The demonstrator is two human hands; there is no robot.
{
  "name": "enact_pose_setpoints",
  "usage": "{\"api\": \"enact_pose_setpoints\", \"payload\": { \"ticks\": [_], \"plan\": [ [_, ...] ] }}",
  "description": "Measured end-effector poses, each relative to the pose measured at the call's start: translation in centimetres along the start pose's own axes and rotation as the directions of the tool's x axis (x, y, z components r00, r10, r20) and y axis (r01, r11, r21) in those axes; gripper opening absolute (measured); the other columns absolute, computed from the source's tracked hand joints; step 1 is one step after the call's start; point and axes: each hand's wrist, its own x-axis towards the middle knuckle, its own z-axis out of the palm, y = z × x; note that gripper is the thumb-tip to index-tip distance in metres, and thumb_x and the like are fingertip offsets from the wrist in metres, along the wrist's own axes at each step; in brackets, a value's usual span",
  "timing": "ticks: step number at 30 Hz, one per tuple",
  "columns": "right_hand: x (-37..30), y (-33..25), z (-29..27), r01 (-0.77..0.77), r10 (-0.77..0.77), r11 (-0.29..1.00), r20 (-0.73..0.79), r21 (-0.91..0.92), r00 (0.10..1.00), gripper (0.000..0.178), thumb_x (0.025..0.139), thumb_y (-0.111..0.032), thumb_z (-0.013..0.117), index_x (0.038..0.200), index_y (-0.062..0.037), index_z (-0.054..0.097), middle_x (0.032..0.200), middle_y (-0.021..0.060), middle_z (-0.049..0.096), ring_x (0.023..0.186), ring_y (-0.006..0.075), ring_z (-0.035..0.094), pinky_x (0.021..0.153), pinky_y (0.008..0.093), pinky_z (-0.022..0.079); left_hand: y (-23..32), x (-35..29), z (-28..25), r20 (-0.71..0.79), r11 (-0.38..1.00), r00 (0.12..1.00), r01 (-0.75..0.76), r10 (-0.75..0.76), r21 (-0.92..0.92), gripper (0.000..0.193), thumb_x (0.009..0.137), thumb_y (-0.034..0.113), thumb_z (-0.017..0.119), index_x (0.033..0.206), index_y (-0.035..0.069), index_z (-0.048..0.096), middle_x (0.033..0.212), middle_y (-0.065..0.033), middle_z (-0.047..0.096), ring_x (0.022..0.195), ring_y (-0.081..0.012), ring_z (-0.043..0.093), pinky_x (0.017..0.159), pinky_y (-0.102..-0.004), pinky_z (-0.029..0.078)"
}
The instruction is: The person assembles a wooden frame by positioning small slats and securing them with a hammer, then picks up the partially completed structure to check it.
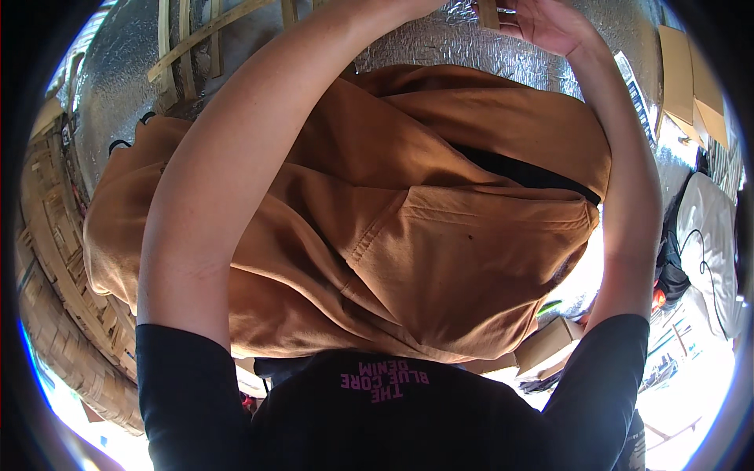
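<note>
Currently, both forearms extend upward across the view, above a brown garment (471, 267). The right hand (554, 25) is at the upper edge, palm partly visible, with its fingers (512, 31) spread slightly apart beside the end of a wooden slat (488, 14). The thumb is not visible; whether the fingers grip the slat cannot be determined. The left hand (420, 4) is cut off at the upper edge; its finger position, and any object held, cannot be determined.

The slat lies at the top of the view, above a silver foil sheet (463, 51). Further wooden strips (206, 39) cross one another at upper left. The brown garment lies in folds between the foil sheet and the wearer's torso, its stitched pocket (479, 251) facing the camera.

Markings: the black shirt (314, 424) carries purple capital lettering in stacked lines, inverted in this view. A printed sheet (635, 96) with dark characters on white lies beside the right forearm. Pale print on dark material (635, 446) at lower right is too small to read.
</note>
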Motion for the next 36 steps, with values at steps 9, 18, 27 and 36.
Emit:
{"api": "enact_pose_setpoints", "payload": {
  "ticks": [9,18,27,36],
  "plan": [
    [-0.4,-0.4,0.6,0.043,-0.042,0.999,0.089,-0.005,0.995,0.043,0.101,-0.034,0.059,0.132,-0.0048,0.055,0.125,0.0164,0.06,0.109,0.03,0.062,0.091,0.0456,0.056,0.1,0.0,-0.1,-0.066,0.999,0.998,0.003,-0.001,0.031,0.032,0.093,0.002,0.055,0.118,0.014,0.071,0.107,-0.0119,0.067,0.11,-0.0313,0.063,0.105,-0.0594,0.037],
    [-3.0,-1.7,1.7,0.154,-0.151,0.988,0.102,-0.022,0.983,0.047,0.097,-0.036,0.063,0.133,-0.0063,0.056,0.121,0.0125,0.06,0.107,0.0277,0.061,0.093,0.0445,0.053,1.9,0.6,-4.3,-0.064,0.998,0.998,0.015,-0.019,-0.066,0.025,0.095,0.006,0.061,0.117,0.011,0.071,0.107,-0.0114,0.068,0.103,-0.0298,0.064,0.105,-0.0595,0.038],
    [-4.8,-3.6,3.2,0.342,-0.366,0.926,0.156,0.16,0.917,0.044,0.096,-0.02,0.058,0.133,0.0043,0.052,0.126,0.0224,0.059,0.113,0.0302,0.063,0.095,0.0387,0.055,3.5,2.3,-9.7,-0.042,0.971,0.995,0.083,-0.094,-0.223,0.026,0.093,0.003,0.065,0.119,0.007,0.07,0.111,-0.0136,0.07,0.104,-0.0269,0.067,0.094,-0.0422,0.053],
    [-5.4,-6.7,5.2,0.396,-0.58,0.808,0.471,0.436,0.664,0.054,0.096,0.004,0.041,0.147,0.0182,0.027,0.143,0.0317,0.045,0.129,0.0366,0.056,0.107,0.0373,0.054,3.7,4.7,-16.8,-0.042,0.944,0.998,0.033,-0.049,-0.328,0.033,0.089,-0.012,0.061,0.119,0.0,0.069,0.099,-0.0108,0.068,0.092,-0.0202,0.07,0.067,-0.0237,0.056]
  ]
}}
